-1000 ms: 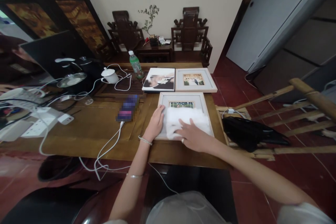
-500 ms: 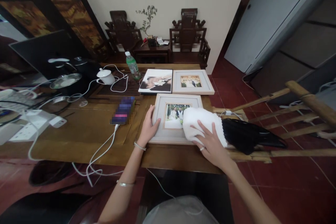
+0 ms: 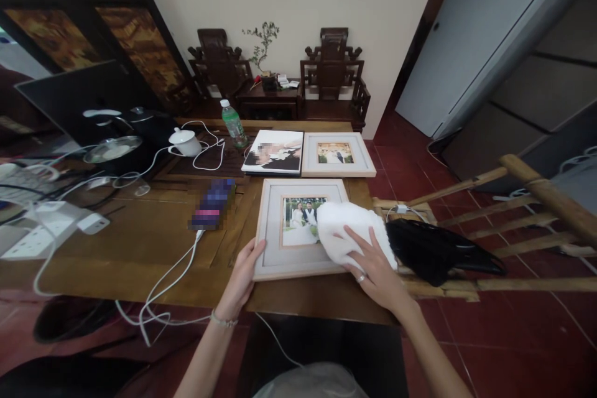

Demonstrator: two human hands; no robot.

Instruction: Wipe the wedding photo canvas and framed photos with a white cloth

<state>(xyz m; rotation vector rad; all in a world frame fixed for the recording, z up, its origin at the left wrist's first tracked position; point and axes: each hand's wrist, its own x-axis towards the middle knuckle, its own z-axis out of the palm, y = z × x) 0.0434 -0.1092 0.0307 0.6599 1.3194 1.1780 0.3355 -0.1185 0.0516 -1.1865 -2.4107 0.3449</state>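
Note:
A pale wooden picture frame (image 3: pixel 275 261) with a photo of two people lies on the table in front of me. My left hand (image 3: pixel 245 270) grips its lower left corner, thumb on top and fingers at the side. On the frame's right part rests a folded white cloth (image 3: pixel 342 230), which covers the right edge of the photo. My right hand (image 3: pixel 373 267) presses on the cloth with its fingers spread over it. Behind lie a second picture frame (image 3: pixel 361 165) and a photo album or print (image 3: pixel 275 152), side by side.
A phone (image 3: pixel 212 205) on a white cable lies left of the frame. Farther left are a power strip (image 3: pixel 35 236), a lidded white cup (image 3: pixel 184 143), a pot (image 3: pixel 114 152) and a green-labelled bottle (image 3: pixel 233 124). At right, a black bag (image 3: pixel 433 249) lies on a bamboo chair (image 3: pixel 522 168).
The cloth has moved with my right hand from across the frame to its right side, uncovering the photo. My left hand has slid down from the left edge to the lower corner.

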